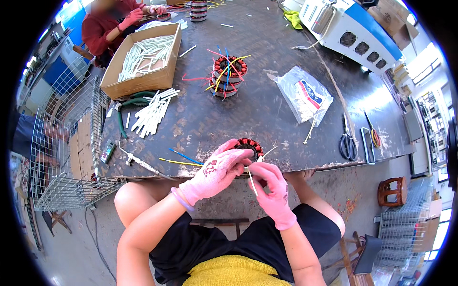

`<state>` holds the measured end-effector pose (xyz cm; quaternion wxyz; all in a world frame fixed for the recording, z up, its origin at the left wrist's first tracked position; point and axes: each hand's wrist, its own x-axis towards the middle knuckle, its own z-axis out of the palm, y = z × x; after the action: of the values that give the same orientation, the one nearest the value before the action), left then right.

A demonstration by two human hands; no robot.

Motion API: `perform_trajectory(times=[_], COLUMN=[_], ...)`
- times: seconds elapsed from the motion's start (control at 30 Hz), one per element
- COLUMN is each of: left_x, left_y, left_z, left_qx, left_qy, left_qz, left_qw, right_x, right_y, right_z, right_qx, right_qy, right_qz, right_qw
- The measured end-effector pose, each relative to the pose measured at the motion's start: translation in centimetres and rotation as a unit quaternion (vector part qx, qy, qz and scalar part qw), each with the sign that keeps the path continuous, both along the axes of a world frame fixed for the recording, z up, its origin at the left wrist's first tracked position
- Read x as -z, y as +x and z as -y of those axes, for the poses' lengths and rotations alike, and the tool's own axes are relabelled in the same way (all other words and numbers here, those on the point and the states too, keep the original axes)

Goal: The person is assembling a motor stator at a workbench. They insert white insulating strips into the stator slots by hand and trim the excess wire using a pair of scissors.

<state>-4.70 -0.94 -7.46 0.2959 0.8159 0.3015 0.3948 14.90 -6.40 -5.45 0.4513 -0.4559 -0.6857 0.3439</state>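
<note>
At the table's near edge, a ring-shaped motor stator (249, 145) with red coils is partly hidden behind my gloved hands. My left hand (220, 170), in a pink glove, is closed against the stator's near side, its fingertips meeting those of the other hand. A blue wire and a yellow wire (180, 162) stick out to the left of it. My right hand (272, 189), also in pink, pinches a thin whitish cable tie (253, 183). One end of the tie hangs below the fingers; another thin pale end points up to the right of the stator.
A stack of stators (227, 78) stands mid-table. Left are a cardboard box (140, 86) of white tubes, loose tubes (153, 113) and a white-handled tool (143, 163). Right lie a plastic bag (305, 97), black scissors (348, 147) and orange-handled scissors (375, 138). A co-worker (102, 31) sits far left.
</note>
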Motion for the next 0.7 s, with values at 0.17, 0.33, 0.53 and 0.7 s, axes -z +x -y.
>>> perform_trajectory(times=[0.17,0.33,0.53,0.7], left_x=[0.4,0.3,0.2,-0.1], left_y=[0.4,0.4,0.6,1.0], left_z=[-0.2,-0.7,-0.8,-1.0], left_qx=[-0.01,-0.013,-0.006,0.017], left_qy=[0.082,0.126,0.147,0.118], left_qz=[-0.011,-0.087,-0.112,-0.104], left_qw=[0.997,0.988,0.983,0.987], right_x=[1.5,3.7,-0.7,-0.8], right_y=[-1.1,-2.0,-1.8,-1.5], right_z=[-1.4,2.4,-2.3,-6.0], right_qx=[-0.012,0.018,0.057,0.038], right_qy=[0.022,-0.092,-0.126,-0.174], right_qz=[-0.072,-0.147,-0.099,-0.118], right_qw=[0.997,0.985,0.985,0.977])
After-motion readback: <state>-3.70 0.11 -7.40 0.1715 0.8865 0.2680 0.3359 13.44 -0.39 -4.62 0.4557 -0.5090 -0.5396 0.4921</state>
